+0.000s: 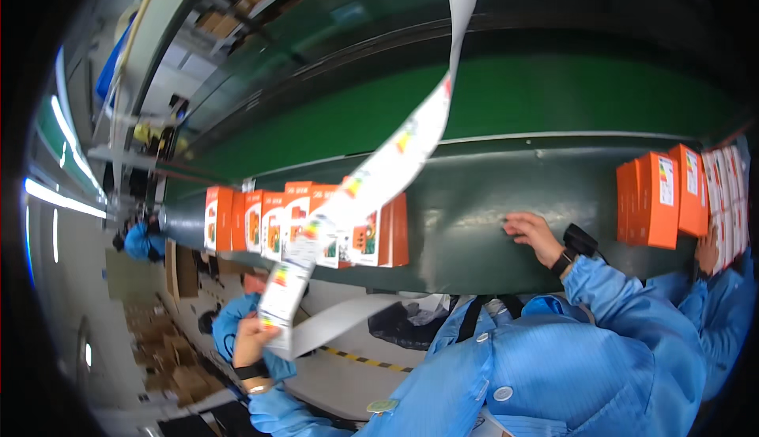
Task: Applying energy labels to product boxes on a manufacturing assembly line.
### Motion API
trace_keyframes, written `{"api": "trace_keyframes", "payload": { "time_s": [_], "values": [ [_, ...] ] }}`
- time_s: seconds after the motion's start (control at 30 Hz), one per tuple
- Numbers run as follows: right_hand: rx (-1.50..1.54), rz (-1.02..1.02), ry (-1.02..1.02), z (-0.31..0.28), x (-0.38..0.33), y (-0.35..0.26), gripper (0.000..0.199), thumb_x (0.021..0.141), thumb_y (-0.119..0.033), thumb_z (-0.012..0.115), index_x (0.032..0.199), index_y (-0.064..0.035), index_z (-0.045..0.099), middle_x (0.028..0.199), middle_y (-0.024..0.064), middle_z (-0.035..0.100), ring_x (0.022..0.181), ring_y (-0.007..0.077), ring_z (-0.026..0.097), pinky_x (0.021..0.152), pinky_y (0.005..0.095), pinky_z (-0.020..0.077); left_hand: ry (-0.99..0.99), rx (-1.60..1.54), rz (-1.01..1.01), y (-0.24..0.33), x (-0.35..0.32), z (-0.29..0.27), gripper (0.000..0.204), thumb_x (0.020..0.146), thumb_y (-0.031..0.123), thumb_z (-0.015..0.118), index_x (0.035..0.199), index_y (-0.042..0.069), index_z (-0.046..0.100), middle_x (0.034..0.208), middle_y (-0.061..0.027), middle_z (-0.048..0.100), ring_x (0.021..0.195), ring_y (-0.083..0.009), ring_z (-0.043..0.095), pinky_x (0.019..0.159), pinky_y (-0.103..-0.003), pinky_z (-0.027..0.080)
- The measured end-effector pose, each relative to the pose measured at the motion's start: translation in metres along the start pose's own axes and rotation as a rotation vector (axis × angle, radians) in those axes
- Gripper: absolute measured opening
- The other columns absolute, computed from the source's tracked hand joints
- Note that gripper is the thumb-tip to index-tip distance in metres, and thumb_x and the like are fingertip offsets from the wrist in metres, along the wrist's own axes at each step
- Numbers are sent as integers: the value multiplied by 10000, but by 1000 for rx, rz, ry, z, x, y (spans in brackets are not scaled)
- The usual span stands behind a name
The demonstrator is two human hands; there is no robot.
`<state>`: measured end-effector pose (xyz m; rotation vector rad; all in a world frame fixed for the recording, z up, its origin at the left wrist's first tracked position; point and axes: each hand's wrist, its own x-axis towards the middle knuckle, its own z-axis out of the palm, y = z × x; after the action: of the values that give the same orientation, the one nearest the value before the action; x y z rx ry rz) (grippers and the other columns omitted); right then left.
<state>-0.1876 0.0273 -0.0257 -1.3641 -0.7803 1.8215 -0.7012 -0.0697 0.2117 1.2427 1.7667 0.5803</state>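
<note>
My left hand (pixel 251 342) is closed around the lower end of a long strip of labels (pixel 371 180), fingers wrapped on the backing paper where the strip folds back toward me. The strip runs up and to the right, passes in front of a row of orange boxes (pixel 308 223) standing on the green conveyor belt (pixel 474 223), and leaves the top of the view. My right hand (pixel 531 234) rests on the belt, fingers loosely curled and holding nothing, well apart from the strip. A second group of orange boxes (pixel 660 200) stands farther right.

As I judge it, doing this well means keeping the strip taut and untwisted so a label lifts cleanly, then bringing the right hand over to take one by its edge without creasing it. The strip hangs close to the boxes, so I'd keep it from brushing them. Another person in a blue coat (pixel 146 239) works farther along.
</note>
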Motion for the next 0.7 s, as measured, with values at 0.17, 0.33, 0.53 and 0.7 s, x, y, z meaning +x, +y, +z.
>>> {"api": "trace_keyframes", "payload": {
  "time_s": [0.17, 0.33, 0.53, 0.7],
  "values": [
    [-70, -73, -128, 78, 56, -33, 371, 849, -303, 503, 1159, -100, 501, 1079, 58, 558, 993, 149, 504, 815, 309, 395, 306, 152, -173, -48, -22, -34, 104, 718, 41, 616, 794, -28, 634, 700, -41, 622, 588, -91, 550, 552, -231, 435],
    [-154, -265, -191, 140, 107, -61, 516, 840, -377, 509, 1284, -136, 402, 1303, 70, 407, 1205, 177, 335, 961, 346, 256, 574, 139, -30, -139, 3, 28, 55, 700, 38, 601, 693, -16, 604, 619, -43, 591, 573, -100, 532, 529, -251, 422],
    [-101, -355, -235, 182, 143, -102, 586, 866, -358, 476, 1312, -16, 312, 1356, 127, 320, 1272, 205, 258, 1047, 307, 160, 887, 608, 122, -118, 29, 147, 159, 669, 81, 618, 808, 27, 561, 760, -126, 553, 718, -286, 526, 643, -385, 405],
    [31, -431, -490, 250, 110, -115, 491, 885, -301, 429, 1295, -44, 349, 1320, 157, 356, 1246, 228, 304, 1039, 363, 226, 35, -254, 439, 9, 36, 231, 137, 713, 76, 630, 840, 32, 607, 732, -90, 573, 647, -248, 542, 585, -324, 443]
  ]
}}
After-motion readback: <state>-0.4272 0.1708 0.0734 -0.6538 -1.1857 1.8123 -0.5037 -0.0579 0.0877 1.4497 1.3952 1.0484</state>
